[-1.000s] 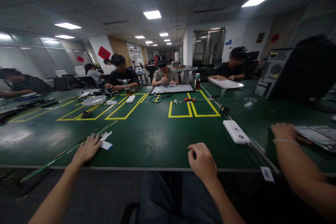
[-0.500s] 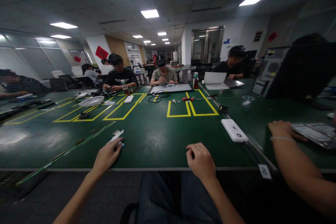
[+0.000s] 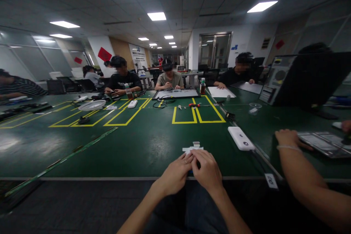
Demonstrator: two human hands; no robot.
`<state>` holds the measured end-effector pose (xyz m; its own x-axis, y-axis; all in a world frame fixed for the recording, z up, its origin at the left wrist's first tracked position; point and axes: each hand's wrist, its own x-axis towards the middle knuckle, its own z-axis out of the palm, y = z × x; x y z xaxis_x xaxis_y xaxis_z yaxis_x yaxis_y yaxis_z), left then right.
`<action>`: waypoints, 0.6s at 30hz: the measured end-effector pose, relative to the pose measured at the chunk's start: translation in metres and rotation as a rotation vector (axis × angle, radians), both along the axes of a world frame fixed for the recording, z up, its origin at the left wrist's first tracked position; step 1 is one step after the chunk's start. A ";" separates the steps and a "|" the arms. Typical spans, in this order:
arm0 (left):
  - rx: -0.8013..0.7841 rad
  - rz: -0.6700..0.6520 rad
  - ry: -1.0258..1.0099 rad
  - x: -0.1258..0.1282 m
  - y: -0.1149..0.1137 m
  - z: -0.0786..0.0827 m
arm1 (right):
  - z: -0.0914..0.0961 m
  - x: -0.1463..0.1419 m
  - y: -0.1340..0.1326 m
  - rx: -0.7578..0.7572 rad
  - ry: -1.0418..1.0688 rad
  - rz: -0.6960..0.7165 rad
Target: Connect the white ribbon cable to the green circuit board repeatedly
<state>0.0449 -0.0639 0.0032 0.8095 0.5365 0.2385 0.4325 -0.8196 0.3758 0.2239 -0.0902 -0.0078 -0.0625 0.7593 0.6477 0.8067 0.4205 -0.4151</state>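
Over the table near its front edge, a white flat ribbon-like strip (image 3: pixel 193 149) with a small silvery tab at its far end sticks out beyond my fingers. My left hand (image 3: pixel 177 171) is closed around its near part, with a ring on one finger. My right hand (image 3: pixel 207 168) meets it from the right, its curled fingers pressed together at the strip by the left fingertips. A bit of blue shows beneath the hands. Most of the strip's near part is hidden by my fingers.
A long green circuit strip (image 3: pixel 68 155) lies at the left, past the table edge. To the right are a white power bank (image 3: pixel 241 139) with a cable and a co-worker's arm (image 3: pixel 298 168). Farther off are a red-handled tool (image 3: pixel 194 105), black cable (image 3: pixel 163 102) and computer case (image 3: pixel 301 78).
My left hand has swung right with the white strip, from the left part of the table to my right hand. My right hand has closed in on it. Across the table, a white sheet now lies flat.
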 end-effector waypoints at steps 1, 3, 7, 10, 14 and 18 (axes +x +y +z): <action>-0.011 -0.007 -0.021 0.003 0.001 0.000 | 0.000 0.000 0.000 -0.015 -0.009 -0.017; -0.050 -0.009 -0.076 0.003 0.002 -0.001 | 0.001 0.000 0.001 -0.053 -0.020 -0.051; -0.144 0.043 -0.226 -0.013 -0.001 -0.007 | 0.001 -0.002 0.003 -0.091 -0.051 -0.080; -0.155 0.129 -0.245 -0.042 0.000 -0.010 | 0.000 -0.003 0.004 -0.073 -0.053 -0.095; -0.009 0.487 -0.031 -0.121 0.019 -0.018 | -0.001 -0.003 0.004 -0.066 -0.045 -0.097; 0.184 1.060 0.176 -0.232 0.037 -0.026 | 0.001 -0.004 0.003 -0.066 -0.054 -0.111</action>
<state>-0.1875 -0.0267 -0.0229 -0.0126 0.9498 0.3125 0.9881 -0.0361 0.1497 0.2201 -0.0869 -0.0072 -0.0095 0.8046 0.5937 0.8685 0.3009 -0.3939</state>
